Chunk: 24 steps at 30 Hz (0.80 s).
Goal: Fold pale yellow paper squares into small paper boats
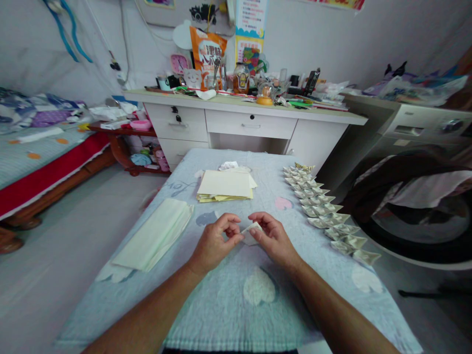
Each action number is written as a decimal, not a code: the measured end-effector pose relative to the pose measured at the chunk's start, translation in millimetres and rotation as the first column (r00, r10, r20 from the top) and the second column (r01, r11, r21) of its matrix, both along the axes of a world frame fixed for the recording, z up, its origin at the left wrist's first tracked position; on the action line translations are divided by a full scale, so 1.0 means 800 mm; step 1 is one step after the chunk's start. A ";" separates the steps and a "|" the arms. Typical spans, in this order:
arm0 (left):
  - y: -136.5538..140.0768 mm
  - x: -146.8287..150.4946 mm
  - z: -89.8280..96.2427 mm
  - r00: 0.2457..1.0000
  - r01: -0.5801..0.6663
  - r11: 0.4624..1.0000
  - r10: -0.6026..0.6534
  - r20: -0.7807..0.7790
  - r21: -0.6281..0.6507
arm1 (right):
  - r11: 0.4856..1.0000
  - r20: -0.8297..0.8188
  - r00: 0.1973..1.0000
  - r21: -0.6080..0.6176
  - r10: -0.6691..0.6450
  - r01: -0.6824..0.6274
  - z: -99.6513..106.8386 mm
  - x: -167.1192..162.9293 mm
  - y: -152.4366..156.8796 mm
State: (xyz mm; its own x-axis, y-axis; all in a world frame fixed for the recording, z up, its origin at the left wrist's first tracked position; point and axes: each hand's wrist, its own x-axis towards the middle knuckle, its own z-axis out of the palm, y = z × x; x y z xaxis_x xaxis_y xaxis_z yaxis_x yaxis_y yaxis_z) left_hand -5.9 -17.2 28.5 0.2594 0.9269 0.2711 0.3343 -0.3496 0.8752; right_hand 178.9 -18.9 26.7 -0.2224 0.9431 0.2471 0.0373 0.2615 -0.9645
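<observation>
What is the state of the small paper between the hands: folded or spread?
Folded: the paper shows slanted edges and a pale upper flap at the right hand.

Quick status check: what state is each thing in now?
Small paper, folded, held
Right hand, pinching the small paper
Left hand, fingers curled, thumb at paper's edge
Folded paper pieces, lined up
Cream paper stack, lying flat
Pale green sheets, stacked
Middle drawer, shut
Jar, upright

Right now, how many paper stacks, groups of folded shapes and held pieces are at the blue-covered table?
Cream rectangular paper stack: 1
Pale green oblong paper stack: 1
Group of mostly grey-white folded paper shapes (overlapping, not counted singly): 1
Small pale folded paper piece, held: 1
Total: 4
</observation>
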 end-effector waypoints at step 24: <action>0.007 0.001 0.003 0.997 0.073 0.997 -0.072 -0.030 0.016 | 0.993 0.080 0.996 0.118 -0.026 0.017 0.009 0.010 0.003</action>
State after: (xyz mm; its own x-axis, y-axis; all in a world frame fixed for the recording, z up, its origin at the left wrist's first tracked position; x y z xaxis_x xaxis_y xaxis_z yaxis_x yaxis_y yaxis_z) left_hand -5.2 -11.8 30.8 0.3338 0.9007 0.2780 0.3334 -0.3887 0.8589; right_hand 186.9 -16.2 34.1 -0.2265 0.9135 0.3380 0.1213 0.3707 -0.9208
